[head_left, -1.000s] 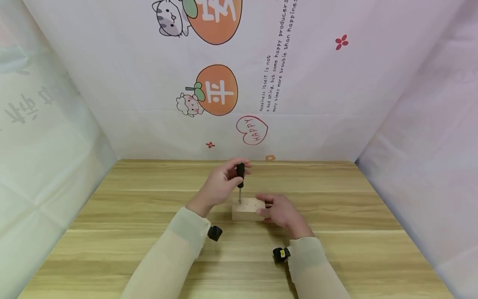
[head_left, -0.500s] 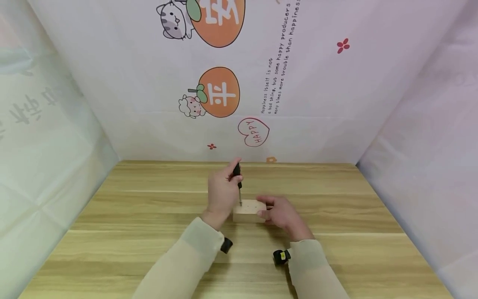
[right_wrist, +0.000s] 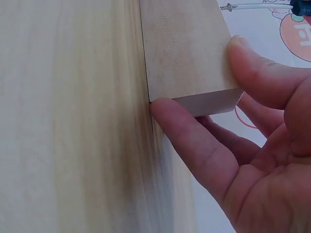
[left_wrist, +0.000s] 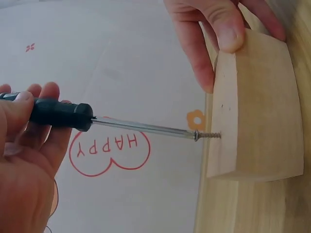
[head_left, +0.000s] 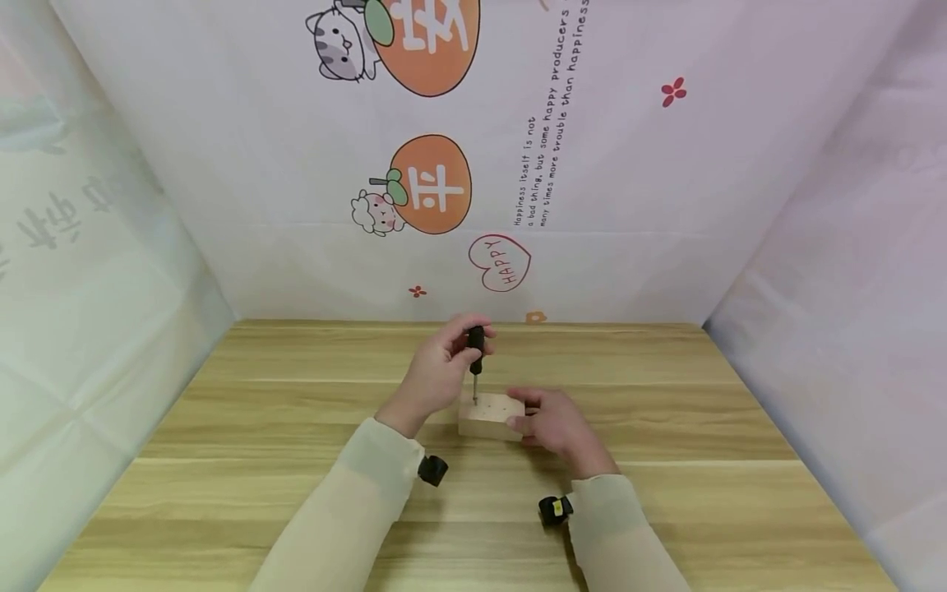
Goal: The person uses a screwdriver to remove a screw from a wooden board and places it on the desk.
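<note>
My left hand [head_left: 436, 372] holds a screwdriver [left_wrist: 63, 112] by its black handle, thumb and fingers around it. The steel shaft points down, its tip at the head of a screw [left_wrist: 209, 135]. Part of the screw's thread stands out of the top face of a pale wooden block [head_left: 491, 427], near its left end. Small dark holes [left_wrist: 223, 106] mark the same face further along. At the block's right end my right hand [head_left: 558, 423] grips it, thumb on the top edge and fingers around the end and side, as the right wrist view shows.
The block lies on a wood-grain table [head_left: 296, 460]. A white printed cloth [head_left: 607, 181] hangs behind the table, with more cloth on both sides. Each wrist wears a small black camera, one at the left cuff [head_left: 432, 470] and one at the right [head_left: 553, 511].
My left hand turned over toward the right around the handle half a second ago, then came back to about its earlier pose. The right hand has kept its grip on the block.
</note>
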Available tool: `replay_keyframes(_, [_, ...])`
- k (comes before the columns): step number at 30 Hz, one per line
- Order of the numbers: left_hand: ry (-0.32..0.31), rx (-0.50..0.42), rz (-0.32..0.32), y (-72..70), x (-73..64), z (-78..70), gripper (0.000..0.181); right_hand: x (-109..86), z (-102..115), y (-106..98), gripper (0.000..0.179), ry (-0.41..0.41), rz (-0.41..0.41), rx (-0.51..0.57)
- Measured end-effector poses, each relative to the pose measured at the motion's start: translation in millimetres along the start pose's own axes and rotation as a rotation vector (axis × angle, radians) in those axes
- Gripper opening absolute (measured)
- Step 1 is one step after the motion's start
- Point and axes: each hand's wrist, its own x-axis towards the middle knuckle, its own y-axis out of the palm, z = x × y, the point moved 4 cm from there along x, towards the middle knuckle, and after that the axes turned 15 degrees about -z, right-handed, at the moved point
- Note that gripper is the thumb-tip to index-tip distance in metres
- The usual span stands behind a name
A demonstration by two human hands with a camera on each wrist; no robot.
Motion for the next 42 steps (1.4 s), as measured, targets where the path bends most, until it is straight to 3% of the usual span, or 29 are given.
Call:
replay_keyframes(2, [0.017, 0.014, -0.036, -1.0, 0.5, 0.6, 0.046, 0.2, 0, 0, 0.047, -0.001, 0.001, 0.0])
replay_keyframes(8, [0.023, 0.008, -0.227, 0.5, -2.9, -1.9, 0.046, 0.1, 0, 0, 0.048, 0.0, 0.001, 0.0])
replay_keyframes(13, [0.105, 0.051, -0.342, 3.0, -10.2, -7.4, 0.044, -0.8, 0, 0, 0.048, -0.008, 0.001, -0.007])
replay_keyframes(15, [0.134, 0.069, -0.318, 2.7, -12.2, -8.0, 0.043, -1.0, -1, 0, 0.049, -0.012, 0.008, -0.01])
replay_keyframes(17, [0.135, 0.069, -0.246, 1.5, -12.6, -7.5, 0.043, -1.1, -1, 0, 0.049, -0.004, 0.012, -0.006])
replay_keyframes(22, [0.04, 0.008, -0.016, -2.9, -8.9, -2.0, 0.041, -0.4, -1, -2, 0.048, -0.002, 0.011, -0.005])
replay_keyframes(24, [0.011, -0.013, 0.022, -4.9, -7.0, 0.2, 0.036, 0.1, 0, -3, 0.047, -0.006, 0.01, -0.009])
replay_keyframes(27, [-0.005, -0.033, 0.023, -6.9, -4.7, 2.9, 0.032, 0.8, -1, -2, 0.047, -0.008, 0.013, -0.009])
replay_keyframes(31, [-0.033, -0.069, -0.038, -4.6, -3.1, 4.0, 0.036, 1.4, -2, -3, 0.047, -0.014, 0.004, -0.01])
replay_keyframes(34, [-0.037, -0.077, -0.151, -0.2, -4.5, 0.7, 0.038, 1.1, -1, -2, 0.048, -0.021, 0.003, -0.013])
replay_keyframes(39, [0.079, 0.09, -0.413, 12.2, -14.7, -12.9, 0.034, 1.4, -1, 0, 0.048, -0.026, 0.013, -0.01])
replay_keyframes(40, [0.1, 0.131, -0.439, 13.6, -16.3, -14.5, 0.034, 1.6, -1, 0, 0.048, -0.026, 0.015, -0.01])
replay_keyframes(42, [0.123, 0.158, -0.424, 14.5, -17.3, -14.2, 0.035, 1.6, -1, 0, 0.049, -0.025, 0.02, -0.011])
